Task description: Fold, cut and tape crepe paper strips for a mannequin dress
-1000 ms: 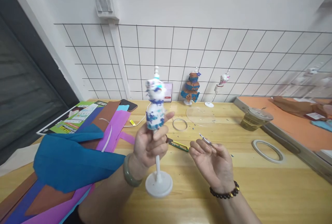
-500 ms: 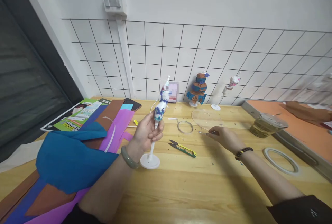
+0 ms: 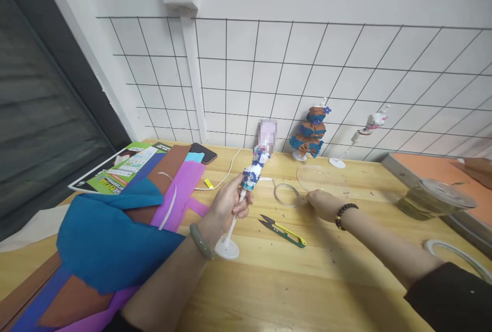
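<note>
**A small figure on a stand, held at centre frame**

The left hand [image 3: 229, 203] grips the white stem of a figure [image 3: 253, 168] just below centre of the frame, fingers curled round the stem. The figure is a small dress-form shape, white with blue and purple patches, and it tilts toward the upper right. Its top is blurred and cannot be made out. The stem runs down and left through the hand to a round white base [image 3: 226, 249], which sits at or just above the table [image 3: 269, 291]; whether it touches cannot be told. A green bangle sits on the left wrist.

The right hand [image 3: 321, 204] reaches out to the right of centre, palm down, low over the table, just beside a thin ring [image 3: 286, 194] and the near edge of a clear disc [image 3: 313, 175]. Its fingers point away from the camera, so whether it holds anything cannot be told. A dark bead bracelet is on that wrist.

Between the two hands, a little lower, lie snips [image 3: 283, 230] with yellow and green handles. At the left of the frame coloured sheets [image 3: 115, 234] are heaped: blue, purple, brown. Against the grid wall in the upper middle stand a brown-and-blue figure [image 3: 310, 129] and, to its right, a leaning white one [image 3: 369, 127]. A cup [image 3: 432, 200] with pale liquid is at the right edge, and a tape roll [image 3: 457, 255] lies below it.
</note>
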